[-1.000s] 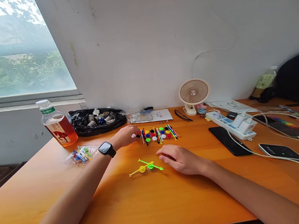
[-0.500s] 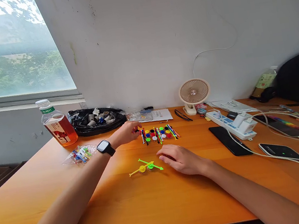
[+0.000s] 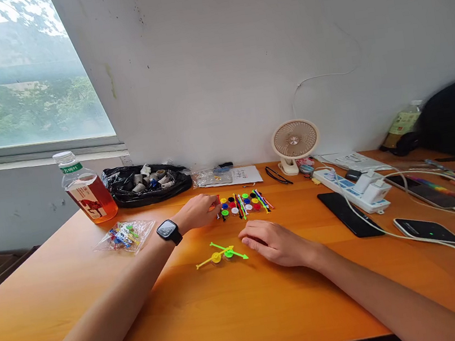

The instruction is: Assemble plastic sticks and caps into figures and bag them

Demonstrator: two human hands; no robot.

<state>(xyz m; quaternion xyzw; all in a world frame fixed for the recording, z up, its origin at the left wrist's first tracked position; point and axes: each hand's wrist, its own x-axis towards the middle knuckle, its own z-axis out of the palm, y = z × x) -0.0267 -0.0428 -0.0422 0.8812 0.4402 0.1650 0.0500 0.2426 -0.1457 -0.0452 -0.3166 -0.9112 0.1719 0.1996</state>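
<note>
My left hand (image 3: 199, 211), with a watch on its wrist, reaches to the left end of the row of coloured plastic arrows and round discs. Its fingers are bent together against the end pieces; what they hold, if anything, is hidden. Coloured arrows (image 3: 240, 207) lie in bunches between small discs (image 3: 235, 211). Nearer to me are a yellow arrow spinner (image 3: 216, 257) and a green arrow spinner (image 3: 228, 253), their arrows crossing. My right hand (image 3: 273, 242) rests on the table just right of the green arrow, fingers loosely curved, thumb apart, holding nothing.
A clear bag (image 3: 125, 237) of coloured pieces and a tea bottle (image 3: 91, 194) stand left. Behind are a black bag (image 3: 144, 186) of grey parts, papers (image 3: 245, 175) and a fan (image 3: 295, 140). A power strip (image 3: 352, 190), cables and phones (image 3: 427, 229) lie right.
My left hand has come slightly nearer to me and to the right, along the left end of the row. My right hand and the two spinners stay where they were.
</note>
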